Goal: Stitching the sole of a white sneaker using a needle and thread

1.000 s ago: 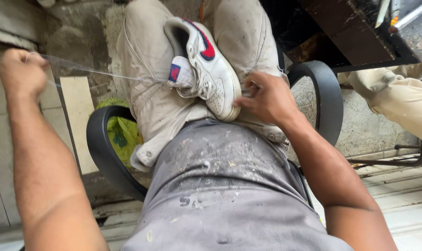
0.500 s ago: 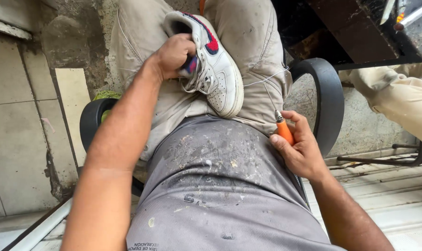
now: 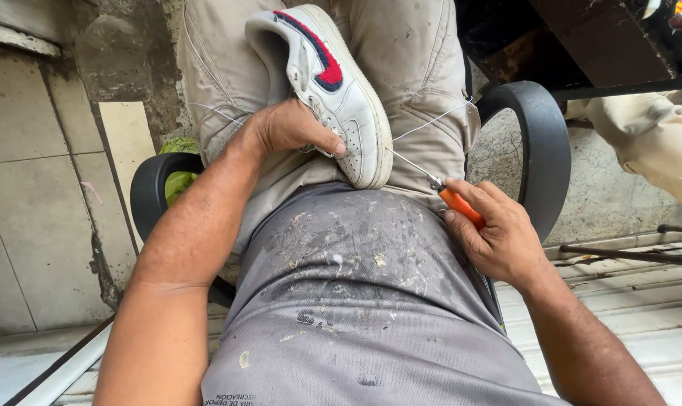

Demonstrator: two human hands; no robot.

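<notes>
On the seated person's lap, the left hand (image 3: 292,128) grips a white leather sneaker (image 3: 333,90) while the right hand (image 3: 499,237) clasps an orange-handled metal awl (image 3: 435,184) piercing its sole; a slip could jab the thumb.

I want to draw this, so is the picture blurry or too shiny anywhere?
Head view: soft, even daylight, no glare; the white shoe, the left hand on it and the right hand holding the orange-handled awl look sharp; the thin thread is faint; the top right corner is dark shadow.
</notes>
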